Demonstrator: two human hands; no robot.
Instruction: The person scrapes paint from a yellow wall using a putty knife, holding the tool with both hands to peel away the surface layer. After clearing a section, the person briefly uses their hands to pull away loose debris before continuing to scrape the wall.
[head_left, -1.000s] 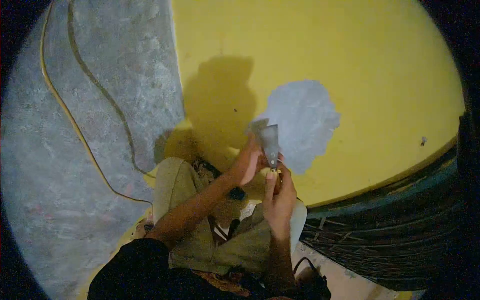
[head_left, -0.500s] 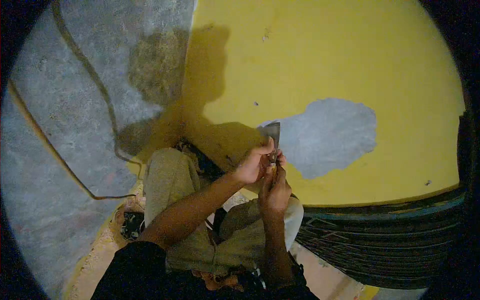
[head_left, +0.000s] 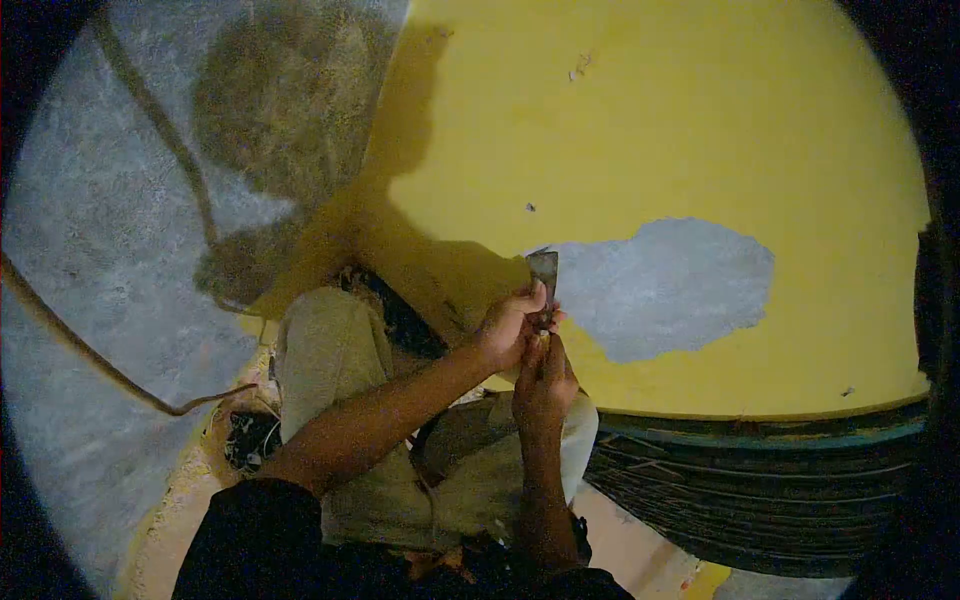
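And here the two hands meet: the left hand [head_left: 505, 328] sits at the upper part of the grip, thumb [head_left: 538, 296] pressed along its front, fingers curled in. Just below, the right hand [head_left: 546, 392] closes on the lower part, fingertips pointing up. The left forearm [head_left: 390, 413] slants in from the lower left, the right forearm [head_left: 543, 478] rises nearly straight from beneath.

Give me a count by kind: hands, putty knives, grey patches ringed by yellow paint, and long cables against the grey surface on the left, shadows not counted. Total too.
Hands: 2, the left hand and the right hand
Putty knife: 1
Grey patch: 1
Long cable: 1
Total: 5
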